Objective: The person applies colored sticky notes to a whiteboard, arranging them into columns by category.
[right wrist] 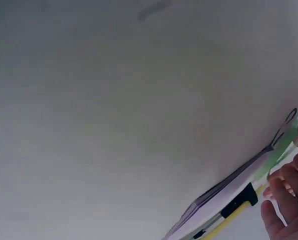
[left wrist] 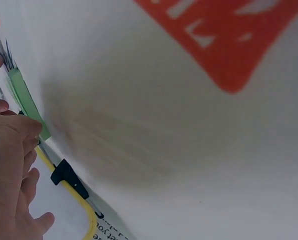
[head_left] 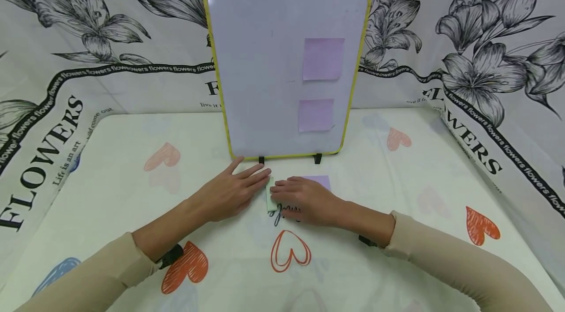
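A light green sticky note pad [head_left: 269, 200] lies on the table between the hands, largely covered by the right fingers. My right hand [head_left: 311, 201] grips it from above, its fingertips bent over the green. My left hand [head_left: 231, 194] lies with fingers stretched out, the tips by the pad's far left corner. Behind the right hand a purple sticky pad [head_left: 320, 182] shows in part. In the left wrist view the green pad [left wrist: 26, 97] appears edge-on beside fingers. The right wrist view has the green pad [right wrist: 277, 155] past the purple pad [right wrist: 223, 192].
A yellow-rimmed whiteboard [head_left: 265, 71] stands on black feet [head_left: 317, 159] just behind the hands. Two purple notes, an upper one [head_left: 323, 59] and a lower one [head_left: 316, 116], stick to its right half. The tablecloth [head_left: 375, 273] has printed hearts and lettering.
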Tool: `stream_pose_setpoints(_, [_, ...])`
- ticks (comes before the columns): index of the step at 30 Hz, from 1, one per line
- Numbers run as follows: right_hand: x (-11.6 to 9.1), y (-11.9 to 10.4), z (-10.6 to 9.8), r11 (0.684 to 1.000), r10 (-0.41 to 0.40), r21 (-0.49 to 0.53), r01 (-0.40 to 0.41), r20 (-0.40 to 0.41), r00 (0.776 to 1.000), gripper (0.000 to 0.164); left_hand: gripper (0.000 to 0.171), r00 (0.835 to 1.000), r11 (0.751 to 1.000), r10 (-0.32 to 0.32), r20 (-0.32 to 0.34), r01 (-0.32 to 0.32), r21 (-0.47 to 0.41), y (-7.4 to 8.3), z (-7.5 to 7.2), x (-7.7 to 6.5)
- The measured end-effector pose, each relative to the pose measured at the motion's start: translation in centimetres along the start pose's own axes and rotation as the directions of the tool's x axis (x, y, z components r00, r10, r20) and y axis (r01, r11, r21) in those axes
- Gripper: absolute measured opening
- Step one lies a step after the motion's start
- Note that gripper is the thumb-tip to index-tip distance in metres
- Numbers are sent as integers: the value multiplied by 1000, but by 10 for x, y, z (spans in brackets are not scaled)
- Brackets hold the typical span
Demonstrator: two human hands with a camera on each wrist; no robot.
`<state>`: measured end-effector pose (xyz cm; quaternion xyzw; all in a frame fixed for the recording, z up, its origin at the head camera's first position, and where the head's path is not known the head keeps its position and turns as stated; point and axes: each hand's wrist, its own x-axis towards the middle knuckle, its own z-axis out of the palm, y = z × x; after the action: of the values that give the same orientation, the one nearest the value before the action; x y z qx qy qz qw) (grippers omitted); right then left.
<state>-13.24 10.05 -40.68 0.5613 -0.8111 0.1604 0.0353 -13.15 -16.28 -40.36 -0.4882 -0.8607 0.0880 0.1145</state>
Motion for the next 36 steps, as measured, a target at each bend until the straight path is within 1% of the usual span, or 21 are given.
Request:
stream_pose_setpoints(7, [2, 0, 5, 1000, -3, -1, 3, -16, 1000, 21, 53, 1000, 1000, -8, -4, 8, -8, 1, 6, -2])
stream_pose_setpoints(17, [6, 1, 4, 1000, -29, -11, 28, -58, 998, 19, 53, 1000, 1000, -14, 3, 14, -13, 1, 7, -3])
stream_pose_setpoints(27, [7, 2, 3, 1000, -8, -13, 7, -46, 999, 19, 52, 1000, 999, -23, 18, 24, -39, 3, 7, -2])
stream_pose_setpoints(36, [9, 2, 3, 999, -19, -30, 19, -12, 1000, 15, 52, 1000, 999, -25, 15, 25, -39, 3, 7, -2])
